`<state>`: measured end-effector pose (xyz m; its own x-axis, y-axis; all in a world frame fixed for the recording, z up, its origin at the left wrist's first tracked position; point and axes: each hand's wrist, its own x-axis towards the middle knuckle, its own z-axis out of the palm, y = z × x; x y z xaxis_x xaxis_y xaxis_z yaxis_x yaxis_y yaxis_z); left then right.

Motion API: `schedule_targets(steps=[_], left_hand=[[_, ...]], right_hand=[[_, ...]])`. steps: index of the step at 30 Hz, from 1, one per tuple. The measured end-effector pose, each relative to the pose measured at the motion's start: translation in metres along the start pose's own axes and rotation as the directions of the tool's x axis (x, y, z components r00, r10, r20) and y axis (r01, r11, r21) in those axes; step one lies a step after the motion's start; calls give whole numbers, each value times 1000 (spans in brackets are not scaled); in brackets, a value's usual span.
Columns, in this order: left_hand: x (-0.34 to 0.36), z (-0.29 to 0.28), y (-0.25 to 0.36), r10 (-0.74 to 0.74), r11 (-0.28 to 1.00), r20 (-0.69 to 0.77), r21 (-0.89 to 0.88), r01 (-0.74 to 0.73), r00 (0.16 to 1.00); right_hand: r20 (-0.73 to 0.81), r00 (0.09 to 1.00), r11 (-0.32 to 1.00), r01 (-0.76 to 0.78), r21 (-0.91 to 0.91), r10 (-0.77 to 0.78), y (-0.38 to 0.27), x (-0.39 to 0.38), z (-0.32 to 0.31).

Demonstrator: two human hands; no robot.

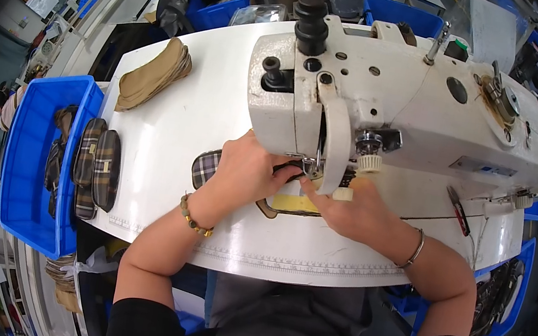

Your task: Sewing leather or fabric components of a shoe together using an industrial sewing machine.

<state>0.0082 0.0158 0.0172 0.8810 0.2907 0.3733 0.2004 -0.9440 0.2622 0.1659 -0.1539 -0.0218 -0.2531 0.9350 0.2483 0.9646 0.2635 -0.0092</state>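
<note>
Under the needle end of a white industrial sewing machine (333,108) lies a plaid fabric workpiece (205,169), with a yellow panel and a dark-edged tan strip showing on its near side. My left hand (241,169) is closed on its dark edge, thumb and fingers pinching just left of the presser foot. From the right, my right hand (356,212) reaches in beside the needle with a fingertip at that edge. Its fingers are bent against the workpiece, and the machine head partly hides them. Whether the needle is in the fabric cannot be made out.
A stack of tan fabric pieces (150,79) lies at the table's far left. Plaid pouches (106,170) sit by the left edge, beside a blue bin (50,94). Red-handled snips (459,212) rest right of my hands. Another blue bin (523,275) stands lower right.
</note>
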Motion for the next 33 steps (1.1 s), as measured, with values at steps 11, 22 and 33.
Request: schedule_targets(steps=[11,22,33], left_hand=[[4,-1,0,-58,998,7,13,58,998],[4,2,4,-81,997,-70,-6,80,994],[2,-4,-5,-56,997,33,-51,58,998]], right_hand=[[-211,975,997,72,23,-66,4,3,6],[-245,969,993,63,102,-36,5,5,11],[-296,954,993,79,85,-50,3,7,12]])
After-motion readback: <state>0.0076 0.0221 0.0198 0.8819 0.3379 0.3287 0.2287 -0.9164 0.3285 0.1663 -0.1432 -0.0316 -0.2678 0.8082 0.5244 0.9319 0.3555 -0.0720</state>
